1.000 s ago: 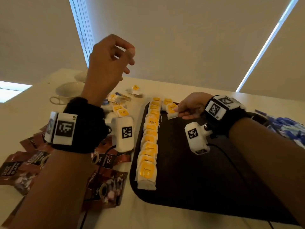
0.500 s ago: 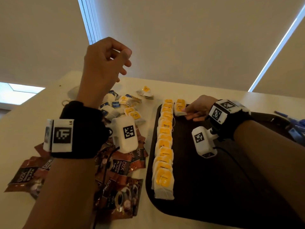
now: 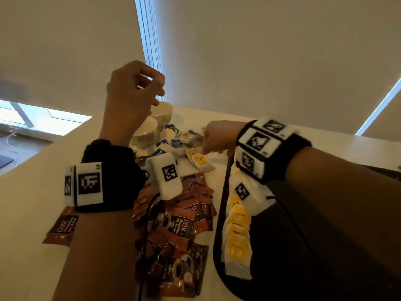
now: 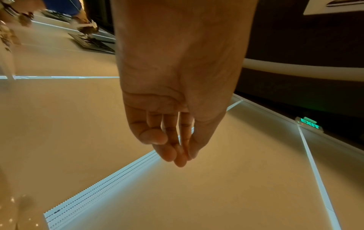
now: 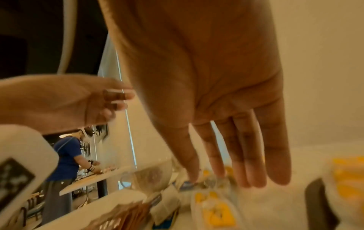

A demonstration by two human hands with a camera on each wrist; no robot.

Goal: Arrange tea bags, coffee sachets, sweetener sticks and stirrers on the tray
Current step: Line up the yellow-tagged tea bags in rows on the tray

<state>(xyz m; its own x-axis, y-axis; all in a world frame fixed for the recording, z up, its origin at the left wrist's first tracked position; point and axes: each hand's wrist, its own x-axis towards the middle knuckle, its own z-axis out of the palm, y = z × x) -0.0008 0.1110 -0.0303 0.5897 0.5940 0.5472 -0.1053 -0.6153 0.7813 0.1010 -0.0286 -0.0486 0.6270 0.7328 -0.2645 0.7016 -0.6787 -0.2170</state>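
A dark tray [image 3: 282, 257] lies at the right, with a row of yellow-tagged tea bags [image 3: 237, 235] along its left edge. Two loose tea bags [image 3: 199, 160] lie on the table just left of the tray. My right hand [image 3: 205, 148] reaches over them with straight fingers [image 5: 254, 171] and holds nothing; a yellow-tagged tea bag [image 5: 214, 210] lies just below them. My left hand [image 3: 134, 90] hangs raised in the air, with loosely curled fingers [image 4: 173, 149] and nothing in them. Brown coffee sachets [image 3: 180, 227] are heaped under my left wrist.
Two pale cups [image 3: 145, 131] stand at the back of the table, with small blue-labelled packets [image 3: 171, 142] beside them. The table's left edge runs close to the sachet heap. Another person in blue [image 5: 67, 155] works at a far table.
My right hand let go of the tea bag it set on the tray and moved left, off the tray, over the loose tea bags. The left hand stayed raised.
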